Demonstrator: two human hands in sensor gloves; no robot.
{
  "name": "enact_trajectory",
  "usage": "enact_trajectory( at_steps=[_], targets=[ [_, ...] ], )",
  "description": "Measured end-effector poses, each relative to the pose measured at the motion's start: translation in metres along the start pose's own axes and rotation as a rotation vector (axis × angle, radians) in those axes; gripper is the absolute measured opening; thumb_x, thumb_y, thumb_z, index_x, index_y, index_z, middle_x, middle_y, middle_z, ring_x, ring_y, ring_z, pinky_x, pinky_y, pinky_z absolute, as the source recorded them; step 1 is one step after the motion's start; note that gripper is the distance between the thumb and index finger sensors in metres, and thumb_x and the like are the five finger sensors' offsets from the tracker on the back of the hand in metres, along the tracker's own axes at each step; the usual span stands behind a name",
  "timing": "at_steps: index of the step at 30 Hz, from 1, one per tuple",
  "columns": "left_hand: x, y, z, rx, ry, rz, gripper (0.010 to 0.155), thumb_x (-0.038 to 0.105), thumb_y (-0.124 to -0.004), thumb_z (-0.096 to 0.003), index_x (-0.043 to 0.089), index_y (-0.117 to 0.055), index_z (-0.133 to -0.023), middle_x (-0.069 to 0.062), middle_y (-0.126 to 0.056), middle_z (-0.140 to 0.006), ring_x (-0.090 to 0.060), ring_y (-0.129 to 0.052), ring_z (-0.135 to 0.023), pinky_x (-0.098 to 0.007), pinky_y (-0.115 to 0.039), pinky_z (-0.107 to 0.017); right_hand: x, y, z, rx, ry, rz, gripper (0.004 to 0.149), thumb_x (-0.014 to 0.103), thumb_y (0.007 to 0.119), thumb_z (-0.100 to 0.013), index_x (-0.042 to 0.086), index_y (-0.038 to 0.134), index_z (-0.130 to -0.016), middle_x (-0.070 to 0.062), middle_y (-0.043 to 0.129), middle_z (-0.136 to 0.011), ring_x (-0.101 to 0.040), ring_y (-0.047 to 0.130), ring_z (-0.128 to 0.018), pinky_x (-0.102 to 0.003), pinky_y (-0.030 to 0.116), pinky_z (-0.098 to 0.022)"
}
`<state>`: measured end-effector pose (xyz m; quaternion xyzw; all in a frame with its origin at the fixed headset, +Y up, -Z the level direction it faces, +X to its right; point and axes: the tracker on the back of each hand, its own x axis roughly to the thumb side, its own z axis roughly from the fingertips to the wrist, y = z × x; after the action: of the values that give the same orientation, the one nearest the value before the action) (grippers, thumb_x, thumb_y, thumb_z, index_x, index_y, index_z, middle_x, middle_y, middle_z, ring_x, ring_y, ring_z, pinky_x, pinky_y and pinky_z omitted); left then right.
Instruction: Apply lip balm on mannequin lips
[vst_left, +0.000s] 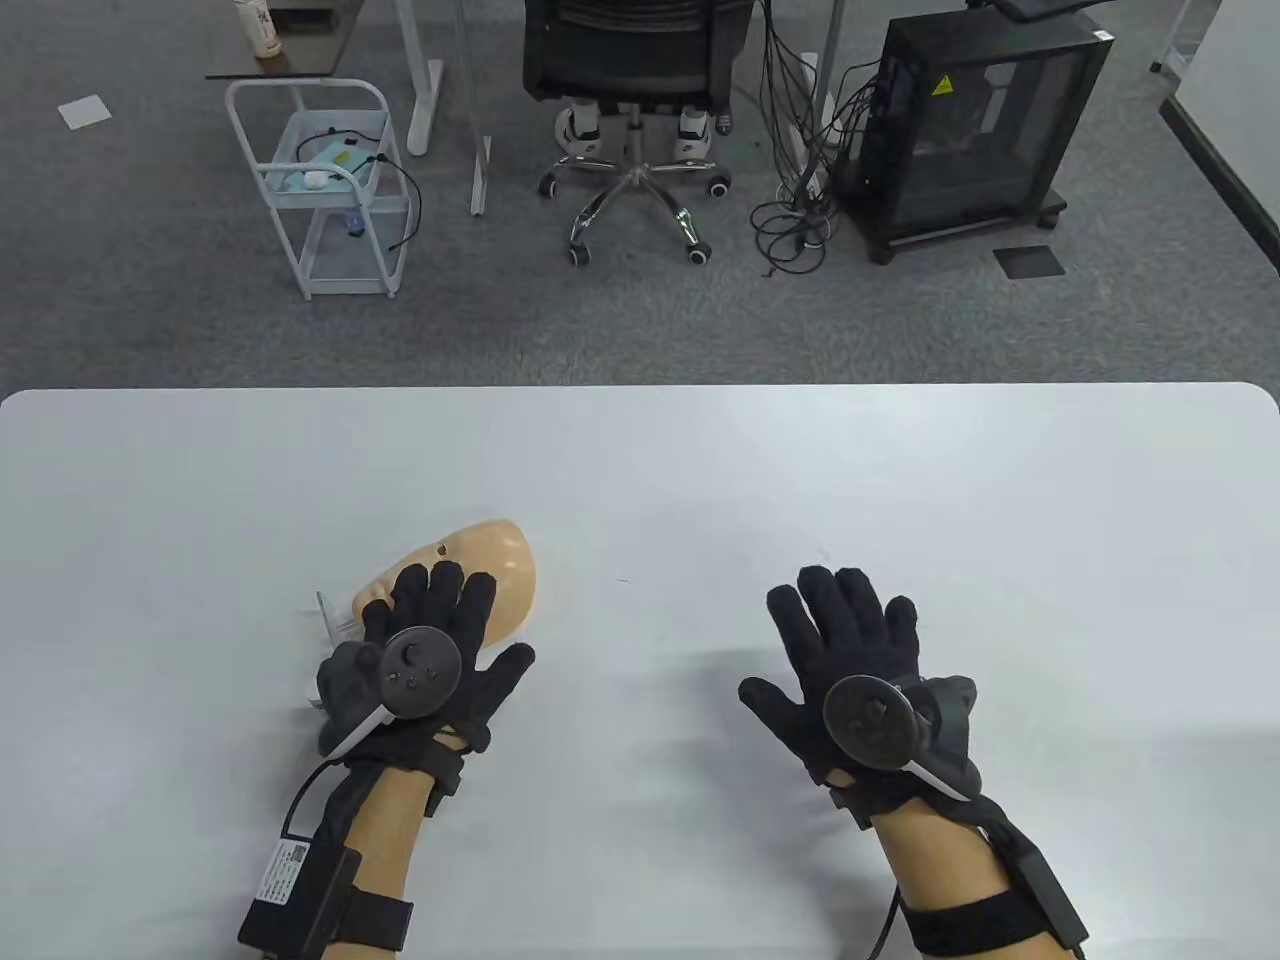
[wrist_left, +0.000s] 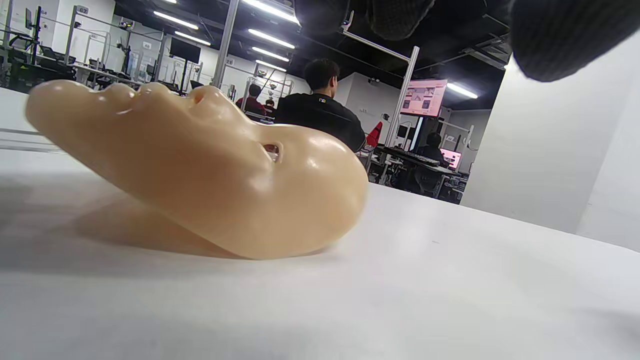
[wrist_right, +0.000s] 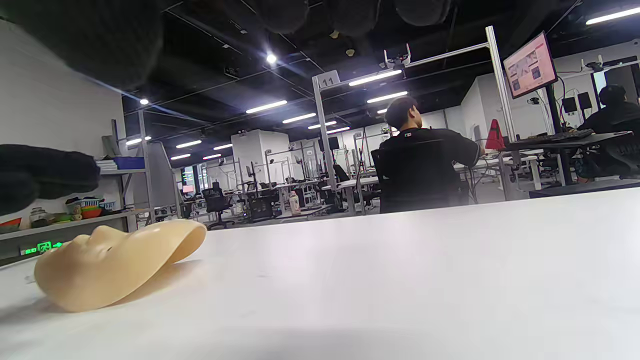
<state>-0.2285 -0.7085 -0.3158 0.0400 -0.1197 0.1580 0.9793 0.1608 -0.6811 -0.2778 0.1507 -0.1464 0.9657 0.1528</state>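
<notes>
A tan mannequin face (vst_left: 495, 565) lies face up on the white table (vst_left: 700, 480). My left hand (vst_left: 450, 620) is spread open over its lower half, hiding the mouth in the table view. In the left wrist view the face (wrist_left: 210, 175) shows side on with its lips (wrist_left: 125, 95) at the left, and my fingertips (wrist_left: 565, 40) hang above it without touching. My right hand (vst_left: 830, 630) is open and empty, palm down, well right of the face. The right wrist view shows the face (wrist_right: 115, 265) at the far left. No lip balm shows in any view.
A thin clear piece (vst_left: 328, 612) sticks out beside the face's left side, partly under my left hand. Beyond the table's far edge stand a white cart (vst_left: 320, 180), an office chair (vst_left: 635, 60) and a black cabinet (vst_left: 980, 130) with cables.
</notes>
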Motion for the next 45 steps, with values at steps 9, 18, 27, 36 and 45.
enact_trajectory(
  at_steps=[9,18,27,36,45],
  targets=[
    [-0.002,0.002,0.0,0.006,0.005,-0.001,0.082,0.071,-0.076,-0.0568,0.021,-0.044,-0.114,-0.019,-0.04,-0.121,-0.056,-0.032,-0.11,-0.077,-0.031,-0.069,0.002,0.002,0.0,0.016,-0.005,-0.003,0.088,0.073,0.083,-0.046,0.028,0.046,-0.113,-0.011,0.042,-0.124,-0.048,0.044,-0.11,-0.075,0.037,-0.069],
    [0.001,-0.001,0.001,-0.011,0.001,-0.003,0.083,0.071,-0.076,-0.0569,0.022,-0.043,-0.114,-0.019,-0.039,-0.121,-0.056,-0.032,-0.11,-0.077,-0.031,-0.069,0.002,0.003,0.0,0.022,-0.001,-0.004,0.088,0.072,0.083,-0.047,0.028,0.046,-0.113,-0.011,0.042,-0.124,-0.048,0.044,-0.11,-0.075,0.038,-0.069],
    [0.004,0.014,0.008,0.014,-0.007,-0.011,0.082,0.071,-0.076,-0.0568,0.023,-0.042,-0.114,-0.019,-0.038,-0.121,-0.056,-0.032,-0.11,-0.077,-0.032,-0.069,0.006,0.009,0.0,0.052,-0.016,-0.007,0.087,0.072,0.083,-0.047,0.028,0.046,-0.113,-0.011,0.042,-0.123,-0.048,0.044,-0.11,-0.075,0.037,-0.069],
    [0.012,0.031,-0.01,-0.009,-0.032,0.033,0.069,0.066,-0.079,-0.0575,0.021,-0.066,-0.108,-0.017,-0.056,-0.119,-0.054,-0.048,-0.111,-0.076,-0.04,-0.07,0.004,0.008,-0.002,0.065,-0.013,-0.022,0.086,0.072,0.083,-0.047,0.028,0.048,-0.112,-0.011,0.046,-0.123,-0.047,0.046,-0.11,-0.074,0.038,-0.069],
    [0.052,0.013,-0.083,-0.268,-0.171,-0.269,0.073,0.069,-0.078,-0.0561,0.025,-0.057,-0.111,-0.014,-0.057,-0.119,-0.049,-0.052,-0.112,-0.074,-0.042,-0.072,0.005,0.006,-0.002,0.053,-0.016,-0.005,0.085,0.072,0.083,-0.047,0.027,0.05,-0.112,-0.011,0.049,-0.122,-0.047,0.049,-0.11,-0.074,0.039,-0.07]
  ],
)
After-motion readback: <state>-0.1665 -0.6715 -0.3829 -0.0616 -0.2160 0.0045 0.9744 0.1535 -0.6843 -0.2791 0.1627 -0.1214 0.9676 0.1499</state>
